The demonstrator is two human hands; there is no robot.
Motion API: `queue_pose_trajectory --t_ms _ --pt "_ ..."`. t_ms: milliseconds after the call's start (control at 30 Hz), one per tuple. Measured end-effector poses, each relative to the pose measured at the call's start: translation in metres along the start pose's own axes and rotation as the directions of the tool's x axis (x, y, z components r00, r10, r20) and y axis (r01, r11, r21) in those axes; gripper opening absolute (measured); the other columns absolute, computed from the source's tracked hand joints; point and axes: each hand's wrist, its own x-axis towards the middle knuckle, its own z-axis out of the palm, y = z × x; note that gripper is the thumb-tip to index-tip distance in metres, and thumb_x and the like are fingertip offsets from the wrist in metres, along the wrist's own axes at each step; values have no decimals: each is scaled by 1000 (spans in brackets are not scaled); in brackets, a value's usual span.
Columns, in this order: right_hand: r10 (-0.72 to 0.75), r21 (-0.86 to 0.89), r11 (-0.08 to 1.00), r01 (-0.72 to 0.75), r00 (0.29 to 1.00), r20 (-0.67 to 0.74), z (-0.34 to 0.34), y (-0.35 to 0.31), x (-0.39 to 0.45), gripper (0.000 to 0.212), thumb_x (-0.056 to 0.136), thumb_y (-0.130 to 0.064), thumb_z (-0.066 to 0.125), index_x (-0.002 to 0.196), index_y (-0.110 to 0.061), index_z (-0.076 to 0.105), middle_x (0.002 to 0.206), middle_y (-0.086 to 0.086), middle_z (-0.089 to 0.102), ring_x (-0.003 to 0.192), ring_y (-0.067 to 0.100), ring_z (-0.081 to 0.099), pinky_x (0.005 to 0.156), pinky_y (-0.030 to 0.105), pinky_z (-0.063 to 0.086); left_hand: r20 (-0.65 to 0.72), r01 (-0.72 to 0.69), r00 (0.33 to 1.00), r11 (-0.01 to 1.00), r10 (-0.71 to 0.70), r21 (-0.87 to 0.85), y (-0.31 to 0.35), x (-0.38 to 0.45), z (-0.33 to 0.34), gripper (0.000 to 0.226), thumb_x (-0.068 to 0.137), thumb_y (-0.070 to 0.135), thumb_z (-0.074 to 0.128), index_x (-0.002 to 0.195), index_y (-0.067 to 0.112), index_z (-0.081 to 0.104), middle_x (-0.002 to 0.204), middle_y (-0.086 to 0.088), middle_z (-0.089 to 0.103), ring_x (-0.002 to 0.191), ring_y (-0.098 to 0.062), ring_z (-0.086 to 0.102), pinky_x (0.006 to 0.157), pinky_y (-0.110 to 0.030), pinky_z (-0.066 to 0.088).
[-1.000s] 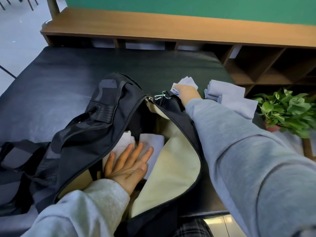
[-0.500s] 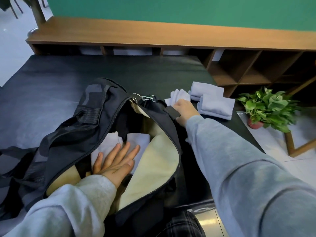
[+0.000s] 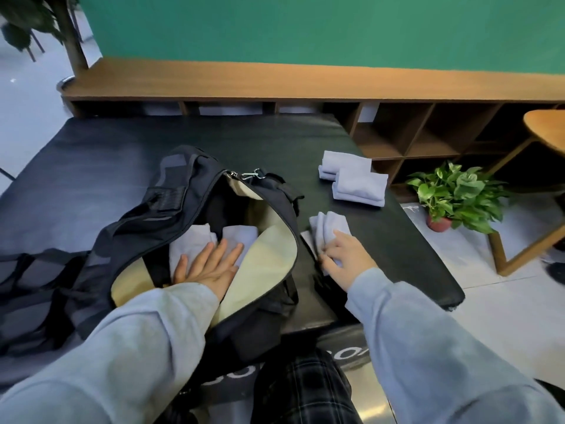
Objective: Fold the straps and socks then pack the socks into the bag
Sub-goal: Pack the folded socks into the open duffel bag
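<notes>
A black bag [image 3: 171, 215] with a cream lining lies unzipped on the dark padded table [image 3: 91, 154]. Two folded pale socks [image 3: 195, 240] lie side by side inside it, and my left hand [image 3: 208, 264] presses flat on them with straight fingers. Just right of the bag's rim, my right hand [image 3: 345, 255] grips a folded pale sock [image 3: 328, 224] that rests on the table. Two more folded socks [image 3: 360, 186] are stacked farther back on the right. The bag's black straps [image 3: 27, 270] trail off to the left.
A low wooden shelf unit [image 3: 305, 84] runs along the green wall behind the table. A potted plant [image 3: 455, 194] stands on the floor to the right, beside a wooden stool [image 3: 538, 191]. The table's right edge is close to my right hand.
My right hand has pulled one folded sock from the far pile toward me, along the bag's right side. My left hand stays pressed on the socks inside the bag.
</notes>
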Motion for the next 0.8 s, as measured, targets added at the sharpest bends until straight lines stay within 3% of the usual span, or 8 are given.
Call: queue_pose_trajectory --t_ms 133,200,333,433,500,633,700,800 --pt "70 233 971 -57 996 -49 4 -8 -55 11 92 -20 57 91 -21 68 109 -11 57 134 6 28 98 11 17 -62 18 998 1000 -18 -4 0 -5 -1 58 101 34 20 140 30 -23 151 11 -27 140 -11 -22 112 -47 -14" --pt "107 385 920 -72 992 -70 2 -17 -72 20 93 -23 57 112 -27 60 119 -13 52 128 1 34 100 15 25 -75 26 997 1000 -27 -6 3 -6 0 59 101 34 23 141 36 -20 152 12 -23 141 -10 -19 114 -46 -10" --pt "313 544 830 -124 911 -268 -1 -20 -75 34 91 -14 54 119 -33 51 124 -5 49 116 8 48 99 25 37 -67 115 991 991 -119 -70 10 -2 3 56 98 42 17 130 46 -28 154 15 -14 142 -5 -8 113 -36 6" --pt "522 522 759 -389 843 -131 1 -20 -65 46 88 -11 52 132 -21 48 135 7 44 116 21 50 89 26 38 96 122 989 989 -114 -80 7 3 -13 62 98 40 26 145 35 -15 156 5 -12 143 -19 -11 115 -44 4" --pt "568 416 745 -523 823 18 4 -24 -62 52 90 -17 52 139 -26 40 137 9 39 118 26 47 84 24 34 135 101 988 977 -77 -186 5 0 -22 62 99 30 37 149 27 1 157 -1 -6 143 -29 -6 116 -42 4" --pt "580 329 758 -563 813 55 9 -34 -59 50 90 -23 50 134 -43 42 132 10 45 114 29 48 94 33 41 -74 41 989 729 -125 -683 3 -28 -18 38 97 15 46 134 24 46 144 -4 39 132 -25 37 111 -29 24" --pt "584 262 770 -582 808 81 11 -41 -60 51 90 -25 47 134 -49 39 128 9 46 113 30 46 96 35 41 -152 -4 978 721 -140 -693 2 -44 -19 36 96 16 48 132 22 50 132 0 45 120 -20 46 101 -18 29" --pt "560 183 805 -564 825 74 11 -53 -63 53 93 -24 42 137 -51 32 119 10 50 100 26 39 89 27 38 -226 -72 969 757 -102 -650 0 -57 -21 39 95 19 49 134 23 47 127 -2 46 125 -21 42 105 -26 30"
